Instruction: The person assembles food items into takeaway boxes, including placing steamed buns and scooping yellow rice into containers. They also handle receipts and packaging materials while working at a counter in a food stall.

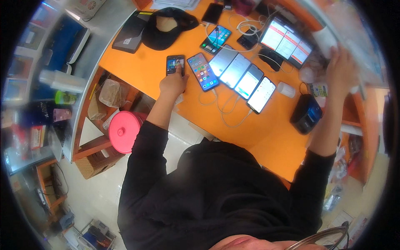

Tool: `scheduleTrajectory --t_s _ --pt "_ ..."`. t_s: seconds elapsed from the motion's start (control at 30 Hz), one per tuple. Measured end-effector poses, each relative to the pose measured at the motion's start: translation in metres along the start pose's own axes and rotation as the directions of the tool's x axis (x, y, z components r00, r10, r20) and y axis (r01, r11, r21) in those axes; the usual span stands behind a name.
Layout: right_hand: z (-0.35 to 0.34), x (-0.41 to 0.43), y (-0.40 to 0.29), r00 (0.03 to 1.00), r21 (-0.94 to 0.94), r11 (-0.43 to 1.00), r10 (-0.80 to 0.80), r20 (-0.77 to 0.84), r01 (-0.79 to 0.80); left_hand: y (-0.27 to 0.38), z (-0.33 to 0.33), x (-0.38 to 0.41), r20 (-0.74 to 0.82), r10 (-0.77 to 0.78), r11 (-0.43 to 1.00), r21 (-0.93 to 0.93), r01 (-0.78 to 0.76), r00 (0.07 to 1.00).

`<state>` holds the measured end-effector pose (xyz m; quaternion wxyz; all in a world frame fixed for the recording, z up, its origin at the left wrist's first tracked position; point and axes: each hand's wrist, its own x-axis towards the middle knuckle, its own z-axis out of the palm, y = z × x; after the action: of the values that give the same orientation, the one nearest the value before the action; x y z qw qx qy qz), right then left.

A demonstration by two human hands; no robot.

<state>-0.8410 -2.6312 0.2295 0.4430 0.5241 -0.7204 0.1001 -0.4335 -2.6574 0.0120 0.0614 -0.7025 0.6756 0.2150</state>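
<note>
My left hand is on a dark smartphone lying at the desk's near left edge, one finger reaching over its lit screen. Whether the fingers grip the phone is hidden. Just right of it lies a phone with an app-icon screen. Several lit phones lie side by side in the middle, among them one with a white screen. My right hand is raised at the right by the glass edge; its grasp is blurred. Below it stands a black card or receipt terminal.
The orange desk also bears a black cap, a dark laptop, a tablet on a stand, white cables and a white cylinder. A pink lidded bin stands left of the desk, near shelves.
</note>
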Motion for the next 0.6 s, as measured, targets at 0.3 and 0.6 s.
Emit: scheduleTrajectory --t_s 0.3,0.6 --pt "-0.039 -0.037 0.006 0.977 0.441 0.896 0.05 -0.208 0.048 -0.002 0.005 0.02 0.022 -0.01 0.989 0.146 0.006 1.0" --pt "-0.13 -0.265 0.012 0.54 0.631 0.383 -0.327 0.776 -0.674 0.135 0.011 -0.119 -0.093 0.664 0.112 -0.969 -0.222 0.742"
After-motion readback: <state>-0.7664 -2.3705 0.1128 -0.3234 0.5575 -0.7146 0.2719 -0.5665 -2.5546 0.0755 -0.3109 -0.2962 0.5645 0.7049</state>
